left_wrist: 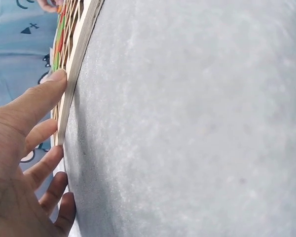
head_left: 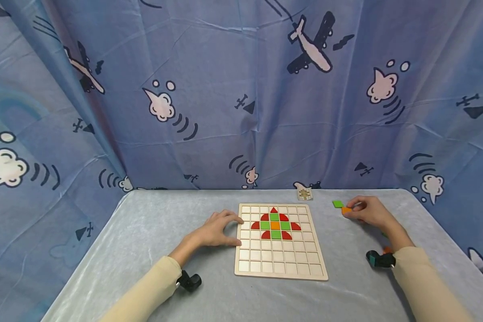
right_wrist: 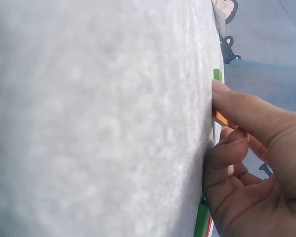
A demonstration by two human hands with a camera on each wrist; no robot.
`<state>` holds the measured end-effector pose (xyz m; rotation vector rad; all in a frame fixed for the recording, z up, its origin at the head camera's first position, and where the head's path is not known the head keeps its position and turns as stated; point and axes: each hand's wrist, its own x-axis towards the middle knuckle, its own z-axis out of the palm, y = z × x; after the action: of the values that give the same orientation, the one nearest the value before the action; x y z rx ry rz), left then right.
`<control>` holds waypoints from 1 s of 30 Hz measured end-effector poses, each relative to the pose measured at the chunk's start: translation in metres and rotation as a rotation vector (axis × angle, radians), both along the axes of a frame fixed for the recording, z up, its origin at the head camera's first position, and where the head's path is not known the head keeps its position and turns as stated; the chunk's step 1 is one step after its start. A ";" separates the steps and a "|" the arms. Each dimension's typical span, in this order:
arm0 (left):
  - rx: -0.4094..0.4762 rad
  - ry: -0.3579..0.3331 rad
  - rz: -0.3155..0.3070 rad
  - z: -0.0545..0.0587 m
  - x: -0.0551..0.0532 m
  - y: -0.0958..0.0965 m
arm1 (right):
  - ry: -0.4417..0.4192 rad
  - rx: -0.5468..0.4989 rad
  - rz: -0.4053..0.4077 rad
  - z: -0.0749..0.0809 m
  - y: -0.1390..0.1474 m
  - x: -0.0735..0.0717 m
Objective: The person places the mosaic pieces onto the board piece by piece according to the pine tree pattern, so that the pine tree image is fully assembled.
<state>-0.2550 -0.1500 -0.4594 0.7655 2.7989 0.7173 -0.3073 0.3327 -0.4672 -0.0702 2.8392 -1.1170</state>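
Orange tile (head_left: 346,210) sits at the fingertips of the right hand (head_left: 372,212), pinched between thumb and fingers on that hand's left side; whether it is raised or touches the cloth I cannot tell. Just past it, up and to the left, lies a green tile (head_left: 337,204). Further pieces (head_left: 387,250) show partly, near the right wrist.

The left hand (head_left: 215,229) has its fingers spread and loosely extended, thumb and forefinger touching the left edge of the wooden board (head_left: 278,256). Red, green and orange pieces form a pattern (head_left: 275,225) in the board's far-middle cells; the nearer rows show pale wood.

Grey cloth (head_left: 346,290) stretches between the board's right edge and the right arm, and again along the board's near edge. A picture card (head_left: 305,193) lies near the table's far edge, beyond the board's far right corner. Along that edge hangs a blue curtain (head_left: 209,152).
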 end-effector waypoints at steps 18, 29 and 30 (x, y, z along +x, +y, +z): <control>0.005 0.014 -0.008 -0.003 0.000 -0.001 | 0.066 -0.021 0.087 0.009 0.000 0.012; 0.007 0.001 -0.007 0.001 0.001 0.000 | 0.076 -0.047 0.110 0.018 0.000 0.023; 0.004 -0.002 -0.007 0.001 0.001 0.000 | 0.079 -0.048 0.114 0.018 -0.001 0.024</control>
<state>-0.2537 -0.1503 -0.4587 0.7746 2.7926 0.7227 -0.2831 0.3318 -0.4490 -0.2822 2.8349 -1.1837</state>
